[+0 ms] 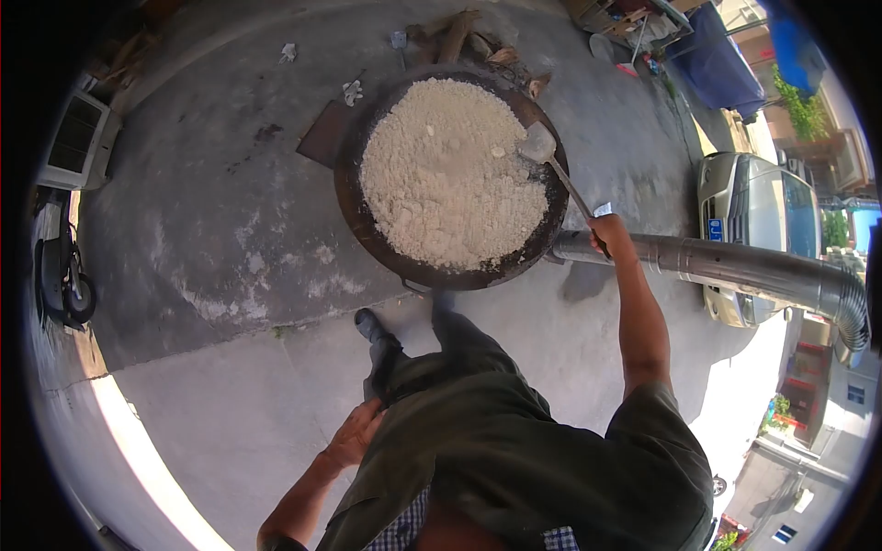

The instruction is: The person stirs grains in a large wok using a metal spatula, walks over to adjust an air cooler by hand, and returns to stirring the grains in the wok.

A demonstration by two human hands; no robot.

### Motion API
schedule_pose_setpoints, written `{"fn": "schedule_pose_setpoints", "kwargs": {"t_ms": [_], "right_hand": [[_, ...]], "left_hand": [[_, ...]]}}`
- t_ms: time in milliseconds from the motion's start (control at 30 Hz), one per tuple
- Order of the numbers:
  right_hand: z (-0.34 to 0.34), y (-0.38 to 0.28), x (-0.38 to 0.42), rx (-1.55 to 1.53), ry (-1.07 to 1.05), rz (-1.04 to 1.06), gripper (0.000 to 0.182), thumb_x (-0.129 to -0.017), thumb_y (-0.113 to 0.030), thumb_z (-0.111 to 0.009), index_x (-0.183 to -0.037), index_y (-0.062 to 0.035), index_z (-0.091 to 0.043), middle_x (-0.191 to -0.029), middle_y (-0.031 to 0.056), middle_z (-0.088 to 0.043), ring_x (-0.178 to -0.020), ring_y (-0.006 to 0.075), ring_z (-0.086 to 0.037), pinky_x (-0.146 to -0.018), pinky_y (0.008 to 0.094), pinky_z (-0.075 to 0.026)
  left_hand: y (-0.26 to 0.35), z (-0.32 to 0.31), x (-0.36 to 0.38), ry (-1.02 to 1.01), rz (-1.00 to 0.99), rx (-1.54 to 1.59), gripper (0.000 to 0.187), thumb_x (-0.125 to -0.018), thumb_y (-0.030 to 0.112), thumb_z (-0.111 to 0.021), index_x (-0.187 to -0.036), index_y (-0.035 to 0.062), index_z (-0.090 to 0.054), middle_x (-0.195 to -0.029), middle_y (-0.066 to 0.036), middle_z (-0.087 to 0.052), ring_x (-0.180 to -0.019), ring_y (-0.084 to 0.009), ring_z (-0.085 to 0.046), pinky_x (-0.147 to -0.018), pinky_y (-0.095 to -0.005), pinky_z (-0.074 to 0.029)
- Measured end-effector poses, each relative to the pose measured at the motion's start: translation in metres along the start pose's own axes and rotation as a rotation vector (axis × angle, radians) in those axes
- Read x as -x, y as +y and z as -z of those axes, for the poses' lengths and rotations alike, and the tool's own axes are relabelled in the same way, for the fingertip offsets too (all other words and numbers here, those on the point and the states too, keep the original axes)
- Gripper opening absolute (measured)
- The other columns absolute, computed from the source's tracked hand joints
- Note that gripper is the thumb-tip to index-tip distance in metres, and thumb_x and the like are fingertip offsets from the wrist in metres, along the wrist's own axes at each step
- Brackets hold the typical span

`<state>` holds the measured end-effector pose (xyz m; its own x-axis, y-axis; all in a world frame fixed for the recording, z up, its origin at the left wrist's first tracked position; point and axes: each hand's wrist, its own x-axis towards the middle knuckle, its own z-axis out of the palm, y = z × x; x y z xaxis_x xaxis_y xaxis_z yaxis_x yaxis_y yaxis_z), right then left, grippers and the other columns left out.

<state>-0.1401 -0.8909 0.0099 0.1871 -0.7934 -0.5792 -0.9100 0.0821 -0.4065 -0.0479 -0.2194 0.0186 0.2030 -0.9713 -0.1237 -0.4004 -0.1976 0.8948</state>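
Observation:
A wide dark wok point(351, 207) holds a large heap of pale, crumbly material point(450, 174). My right hand point(610, 236) is closed around the long handle of a metal ladle point(538, 143). The ladle's head rests at the right edge of the heap, inside the wok's rim. My left hand point(356, 433) lies against my left thigh, away from the wok, with its fingers partly spread and nothing visible in it.
A metal pipe point(726, 260) runs from the wok's right side past a parked car point(758, 207). Split firewood point(455, 39) lies behind the wok. At the left stand a white-framed cabinet point(77, 138) and a motorbike point(69, 275).

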Motion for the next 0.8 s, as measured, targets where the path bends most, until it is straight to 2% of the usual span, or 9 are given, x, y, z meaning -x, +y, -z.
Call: {"fn": "schedule_pose_setpoints", "kwargs": {"t_ms": [100, 233, 333, 367, 467, 533, 600, 667, 800], "right_hand": [[-0.008, -0.048, -0.064, 0.072, -0.115, 0.090, 0.021, -0.093, -0.021, -0.067, -0.086, -0.0008, -0.064, -0.062, 0.0066, -0.058, -0.048, 0.0182, -0.057, -0.042, 0.0359, -0.044], [-0.020, -0.139, -0.077, 0.636, 0.056, 0.448, 0.022, -0.091, -0.025, -0.069, -0.092, -0.0029, -0.069, -0.067, 0.0138, -0.065, -0.057, 0.0268, -0.067, -0.054, 0.0398, -0.053], [-0.040, -0.147, -0.102, 1.017, 0.225, 1.112, 0.023, -0.086, -0.021, -0.070, -0.098, -0.0004, -0.069, -0.074, 0.0182, -0.070, -0.069, 0.0325, -0.072, -0.064, 0.0426, -0.058], [-0.049, -0.147, -0.094, 1.087, 0.193, 1.144, 0.024, -0.085, -0.018, -0.068, -0.100, 0.0008, -0.068, -0.078, 0.0189, -0.071, -0.071, 0.0333, -0.072, -0.065, 0.0434, -0.058], [-0.071, -0.141, -0.046, 1.212, 0.144, 1.176, 0.026, -0.084, -0.011, -0.064, -0.105, 0.0043, -0.064, -0.085, 0.0199, -0.072, -0.077, 0.0347, -0.073, -0.067, 0.0448, -0.059], [-0.062, -0.124, -0.016, 1.187, 0.153, 1.124, 0.027, -0.084, -0.008, -0.062, -0.107, 0.0065, -0.062, -0.086, 0.0191, -0.072, -0.077, 0.0342, -0.073, -0.066, 0.0439, -0.059], [-0.032, -0.108, 0.016, 1.254, 0.162, 1.146, 0.030, -0.086, -0.004, -0.060, -0.116, 0.0017, -0.061, -0.086, 0.0212, -0.072, -0.081, 0.0332, -0.074, -0.069, 0.0405, -0.060], [0.008, -0.103, 0.044, 1.272, 0.202, 1.083, 0.027, -0.089, -0.009, -0.062, -0.114, -0.0015, -0.063, -0.085, 0.0192, -0.072, -0.079, 0.0311, -0.073, -0.068, 0.0409, -0.059], [0.078, -0.114, 0.051, 1.116, 0.218, 0.883, 0.023, -0.091, -0.027, -0.069, -0.100, -0.0066, -0.072, -0.083, 0.0166, -0.072, -0.073, 0.0293, -0.073, -0.064, 0.0415, -0.058]], "left_hand": [[0.012, -0.030, 0.005, 0.066, 0.076, 0.047, 0.058, -0.087, 0.028, -0.065, -0.136, 0.0028, -0.049, -0.134, -0.027, -0.050, -0.113, -0.0448, -0.054, -0.096, -0.0483, -0.045], [0.004, -0.104, 0.035, 0.220, 0.291, 0.211, 0.053, -0.099, 0.034, -0.054, -0.140, 0.0003, -0.047, -0.137, -0.025, -0.050, -0.121, -0.0448, -0.050, -0.103, -0.0473, -0.041], [0.044, -0.078, 0.012, 0.210, 0.328, 0.200, 0.052, -0.102, 0.033, -0.050, -0.142, -0.0006, -0.045, -0.140, -0.025, -0.049, -0.126, -0.0429, -0.047, -0.107, -0.0459, -0.039], [0.059, -0.063, -0.001, 0.184, 0.303, 0.154, 0.052, -0.103, 0.032, -0.050, -0.143, -0.0006, -0.044, -0.140, -0.025, -0.048, -0.127, -0.0420, -0.046, -0.108, -0.0454, -0.038], [0.015, -0.081, 0.004, 0.052, 0.487, 0.253, 0.053, -0.102, 0.028, -0.051, -0.146, -0.0011, -0.041, -0.145, -0.025, -0.045, -0.130, -0.0408, -0.045, -0.109, -0.0448, -0.037], [0.031, -0.063, -0.016, 0.132, 0.345, 0.385, 0.056, -0.100, 0.028, -0.055, -0.146, -0.0016, -0.042, -0.146, -0.024, -0.044, -0.130, -0.0404, -0.045, -0.109, -0.0444, -0.037], [0.031, -0.051, -0.026, 0.144, 0.229, 0.348, 0.059, -0.098, 0.027, -0.058, -0.146, -0.0020, -0.043, -0.147, -0.024, -0.043, -0.131, -0.0400, -0.044, -0.110, -0.0440, -0.036], [0.020, -0.048, -0.026, 0.099, 0.143, 0.146, 0.061, -0.095, 0.027, -0.061, -0.145, -0.0023, -0.044, -0.146, -0.024, -0.044, -0.132, -0.0397, -0.044, -0.111, -0.0436, -0.036], [0.018, -0.050, -0.027, 0.114, 0.138, 0.139, 0.062, -0.094, 0.028, -0.063, -0.145, -0.0008, -0.046, -0.147, -0.024, -0.044, -0.131, -0.0408, -0.045, -0.111, -0.0443, -0.036]]}}
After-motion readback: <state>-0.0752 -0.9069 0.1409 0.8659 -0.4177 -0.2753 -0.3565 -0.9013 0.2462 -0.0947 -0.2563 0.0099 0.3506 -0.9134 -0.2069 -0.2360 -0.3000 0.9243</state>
